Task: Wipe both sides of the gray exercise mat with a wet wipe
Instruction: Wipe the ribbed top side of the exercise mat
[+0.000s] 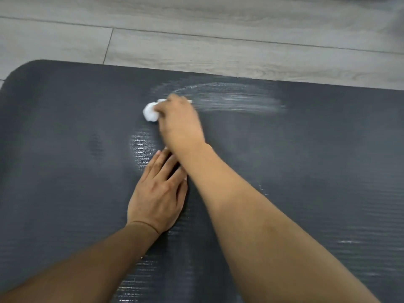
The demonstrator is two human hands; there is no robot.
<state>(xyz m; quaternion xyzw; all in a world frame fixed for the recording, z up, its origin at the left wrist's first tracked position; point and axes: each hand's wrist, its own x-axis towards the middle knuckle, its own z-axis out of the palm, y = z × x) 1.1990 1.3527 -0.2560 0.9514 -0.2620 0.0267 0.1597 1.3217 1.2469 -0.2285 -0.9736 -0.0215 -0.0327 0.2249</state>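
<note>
The gray mat (pixel 306 171) lies flat on the floor (pixel 196 40). The right hand (pixel 179 121) pinches a balled white wipe (pixel 150 112) against the mat's far part, beside wet streaks (pixel 236 99). The left hand (pixel 157 193) presses flat, fingers straight, nearer.

We saw a floor (pixel 196 47) of pale gray wood-look planks, their seams running across the far part of the view. Directly on it lay the dark gray exercise mat (pixel 317 171), spread flat and filling most of the frame, its far left corner rounded and its long edge parallel to the plank seams. The mat's ribbed face carried wet, shiny streaks (pixel 236 99) near the far edge and a smaller damp patch (pixel 141 147) toward the middle.
</note>
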